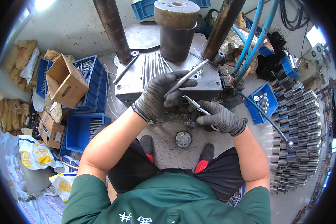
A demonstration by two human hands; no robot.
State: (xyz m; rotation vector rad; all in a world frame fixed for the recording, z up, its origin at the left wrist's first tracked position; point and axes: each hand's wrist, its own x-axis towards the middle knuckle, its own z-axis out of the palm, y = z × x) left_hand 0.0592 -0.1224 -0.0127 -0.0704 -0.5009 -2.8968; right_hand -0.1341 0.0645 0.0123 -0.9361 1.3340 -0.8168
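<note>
My left hand (156,91), in a dark grey glove, grips a slim metal rod (190,75). The rod slants up to the right over the press table, one end beyond my fingers. In my gloved right hand (223,117) is a deburring tool (196,104) with a thin, bent tip, close to my left fingers but apart from the rod. Both hands are closed, held in front of the near edge of the metal press table (207,85). Several similar rods (152,67) lie side by side on that table, just beyond my left hand.
A thick steel ram (178,41) stands between two columns (114,31). Blue crates (75,130) and cardboard boxes are on the left. At right are a blue bin of parts (271,98), stacked metal cylinders (298,138) and a ball-ended lever (289,144). A round can (183,146) sits between my feet.
</note>
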